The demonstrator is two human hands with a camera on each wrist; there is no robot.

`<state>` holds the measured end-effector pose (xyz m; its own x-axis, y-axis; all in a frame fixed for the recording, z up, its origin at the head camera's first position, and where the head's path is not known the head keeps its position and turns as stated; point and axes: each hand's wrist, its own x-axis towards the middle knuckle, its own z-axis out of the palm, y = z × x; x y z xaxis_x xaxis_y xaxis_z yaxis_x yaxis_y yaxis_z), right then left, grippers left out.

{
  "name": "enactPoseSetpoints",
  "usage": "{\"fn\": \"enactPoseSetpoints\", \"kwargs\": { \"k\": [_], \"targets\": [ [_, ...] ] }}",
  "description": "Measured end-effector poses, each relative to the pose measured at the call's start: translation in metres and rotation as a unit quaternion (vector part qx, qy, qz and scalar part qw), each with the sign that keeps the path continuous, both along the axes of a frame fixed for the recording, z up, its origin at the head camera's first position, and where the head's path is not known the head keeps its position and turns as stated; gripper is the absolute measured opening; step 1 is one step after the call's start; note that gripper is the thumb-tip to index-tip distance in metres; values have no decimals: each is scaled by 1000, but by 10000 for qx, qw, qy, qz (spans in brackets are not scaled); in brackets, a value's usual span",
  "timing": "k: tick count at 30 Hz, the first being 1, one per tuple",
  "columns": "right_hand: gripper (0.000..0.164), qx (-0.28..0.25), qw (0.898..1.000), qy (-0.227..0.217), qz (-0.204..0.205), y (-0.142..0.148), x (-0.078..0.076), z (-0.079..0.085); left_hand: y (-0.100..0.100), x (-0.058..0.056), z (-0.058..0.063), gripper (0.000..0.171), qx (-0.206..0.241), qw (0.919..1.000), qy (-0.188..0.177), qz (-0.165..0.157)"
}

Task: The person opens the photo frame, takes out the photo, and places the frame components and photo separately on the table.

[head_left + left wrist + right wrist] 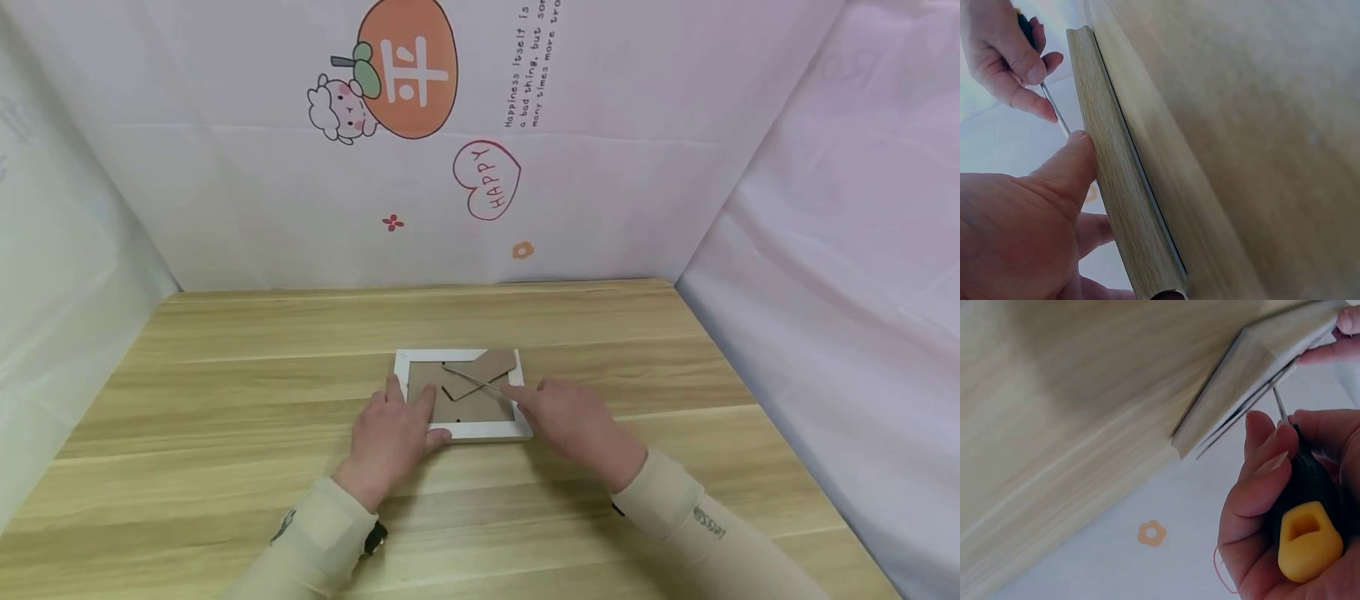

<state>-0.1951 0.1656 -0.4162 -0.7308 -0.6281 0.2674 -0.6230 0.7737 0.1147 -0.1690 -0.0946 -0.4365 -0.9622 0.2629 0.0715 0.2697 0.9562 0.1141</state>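
A white-edged picture frame [465, 430] lies face down on the table, its brown backing board [483, 409] showing. A brown stand leg [492, 364] lies slanted across the board and overlaps the frame's upper right corner. With fingers spread, my left hand [390, 435] presses on the frame's left part, thumb along the near edge. My right hand [573, 421] grips a screwdriver [1310, 540] by its dark handle with a yellow end. The thin metal shaft reaches left over the stand leg, its tip right by a small dark tab at the board's far edge.
The wood-grain table [262, 367] runs back to a white printed cloth [262, 183]. More white cloth [847, 250] hangs along the right and left sides. Both forearms come in from the near edge in beige sleeves [318, 537].
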Motion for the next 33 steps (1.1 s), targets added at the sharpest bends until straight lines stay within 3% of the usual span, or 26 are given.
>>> {"fn": "enactPoseSetpoints", "kwargs": {
  "k": [6, 12, 15, 21, 24, 27, 30, 33],
  "targets": [
    [44, 74, 9991, 410, -67, -5, 5, -9, -2, -2, 2, 78, 9, 9999, -136, 16],
    [45, -25, 9989, 326, -331, -9, 5, -14, -4, -5, 3, 77, -124, 9999, 12, -12],
    [43, -161, 9992, 214, -290, -8, 0, -13, -4, -5, 3, 78, -135, 9999, -15, 5],
    [22, -326, 9995, 57, -2, 0, -22, -3, -4, -6, 1, 78, -131, 9999, -87, 16],
    [22, -120, 9991, -394, 109, 3, -39, 10, -3, -6, 1, 78, -130, 9999, -47, 5],
    [22, 53, 9905, -1364, 137, 3, -56, 28, -3, -6, 1, 78, -139, 9999, -4, -11],
    [25, 156, 9724, -2324, 126, 3, -72, 45, -2, -6, 1, 77, -177, 9998, 74, -45],
    [27, 84, 9444, -3286, 48, 4, -88, 57, -2, -6, 0, 77, -225, 9996, 149, -61]
  ]
}}
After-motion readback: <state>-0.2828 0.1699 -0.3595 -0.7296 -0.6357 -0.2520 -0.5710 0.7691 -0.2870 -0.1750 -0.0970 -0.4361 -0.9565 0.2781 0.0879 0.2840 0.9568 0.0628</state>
